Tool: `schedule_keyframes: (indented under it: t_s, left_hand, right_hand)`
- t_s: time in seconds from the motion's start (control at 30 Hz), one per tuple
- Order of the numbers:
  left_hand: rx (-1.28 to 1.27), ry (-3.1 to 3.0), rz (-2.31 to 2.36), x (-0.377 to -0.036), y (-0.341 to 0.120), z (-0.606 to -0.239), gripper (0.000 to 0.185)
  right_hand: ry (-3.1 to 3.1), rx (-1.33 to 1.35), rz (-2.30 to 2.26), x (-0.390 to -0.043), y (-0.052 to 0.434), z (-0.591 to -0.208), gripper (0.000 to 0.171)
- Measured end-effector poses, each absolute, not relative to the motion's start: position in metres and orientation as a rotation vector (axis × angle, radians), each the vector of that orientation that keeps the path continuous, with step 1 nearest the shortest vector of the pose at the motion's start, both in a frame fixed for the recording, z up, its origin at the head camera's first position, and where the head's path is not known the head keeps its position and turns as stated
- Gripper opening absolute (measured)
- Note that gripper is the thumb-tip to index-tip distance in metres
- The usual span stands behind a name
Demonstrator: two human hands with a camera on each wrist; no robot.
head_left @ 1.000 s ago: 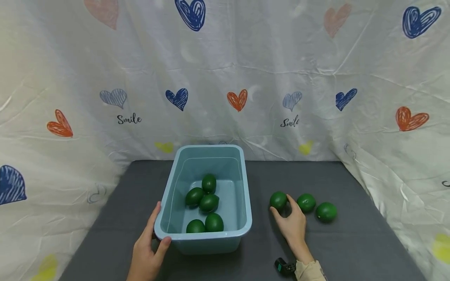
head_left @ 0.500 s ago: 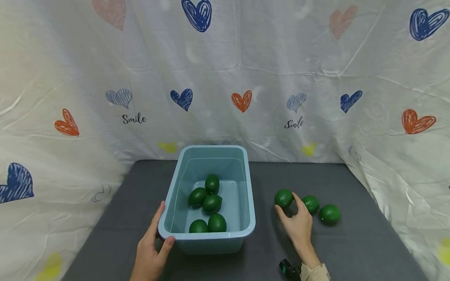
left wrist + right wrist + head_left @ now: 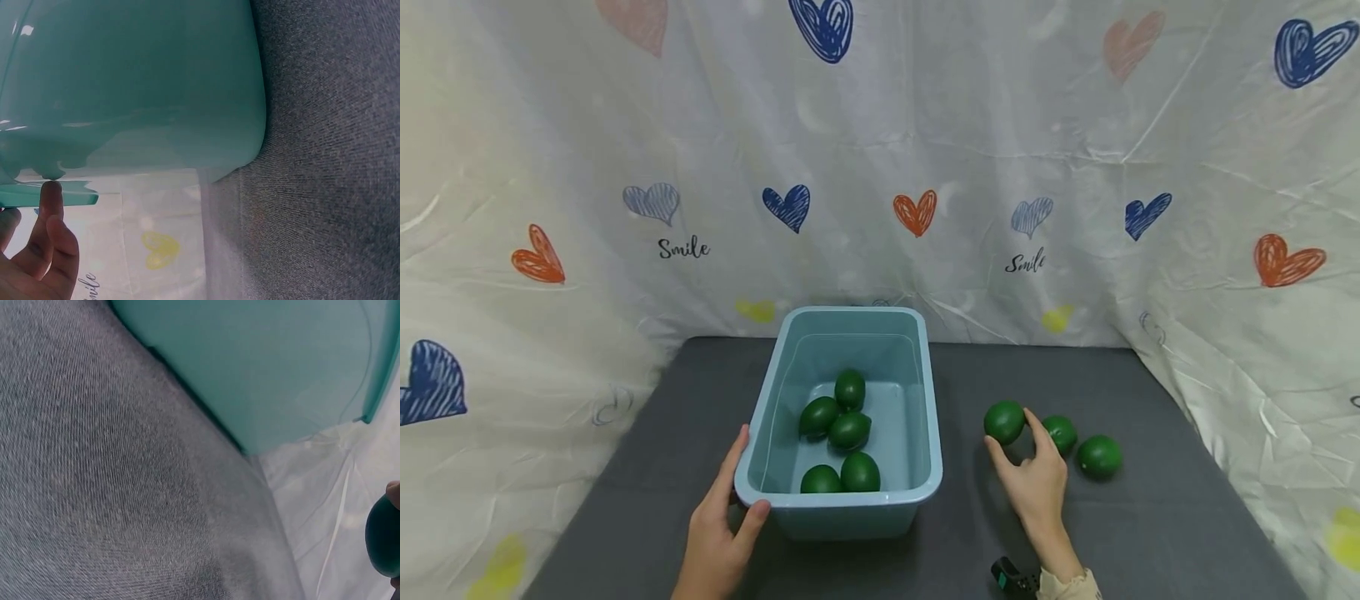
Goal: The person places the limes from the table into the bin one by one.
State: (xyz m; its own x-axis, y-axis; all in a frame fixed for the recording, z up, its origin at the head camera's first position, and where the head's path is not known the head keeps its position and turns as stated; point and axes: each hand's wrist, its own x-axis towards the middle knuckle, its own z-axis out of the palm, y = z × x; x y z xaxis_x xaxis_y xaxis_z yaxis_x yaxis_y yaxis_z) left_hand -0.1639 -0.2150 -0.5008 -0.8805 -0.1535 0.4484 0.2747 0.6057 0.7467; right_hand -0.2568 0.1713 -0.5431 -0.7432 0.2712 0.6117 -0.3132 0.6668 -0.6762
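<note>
A light blue plastic tub [image 3: 850,518] stands on the dark table, with several green limes [image 3: 850,431] on its floor. At its near left corner my left hand [image 3: 718,525] grips the rim, thumb on the front and fingers along the left side. In the left wrist view, curled fingers [image 3: 53,206] touch just under the tub's lip [image 3: 56,195]. To the right of the tub, my right hand [image 3: 1033,487] pinches a lime [image 3: 1003,422] between thumb and fingers. Only part of that lime [image 3: 384,537] shows at the right wrist view's edge, against the curtain.
Two more limes, one [image 3: 1061,434] partly behind my right hand and another [image 3: 1100,457] farther right, lie on the grey table cloth [image 3: 1150,533]. A white curtain [image 3: 865,125] with printed hearts hangs behind and beside the table. A small black device [image 3: 1011,575] is near my right wrist.
The pinched lime has risen slightly relative to the two limes beside it. My left hand stays on the tub's corner. The head view has shifted a little.
</note>
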Motion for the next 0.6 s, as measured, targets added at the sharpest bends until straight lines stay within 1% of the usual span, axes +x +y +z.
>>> schedule_keyframes:
  t_s: [0.33, 0.6]
  left_hand:
    - [-0.107, -2.371, -1.197, -0.168, -0.216, -0.501, 0.086]
    - [-0.105, -2.375, -1.183, -0.167, -0.216, -0.501, 0.087]
  right_hand:
    - [-2.121, 0.053, 1.072, -0.255, 0.171, -0.529, 0.073]
    - [-2.088, 0.074, 1.105, -0.254, 0.169, -0.505, 0.074]
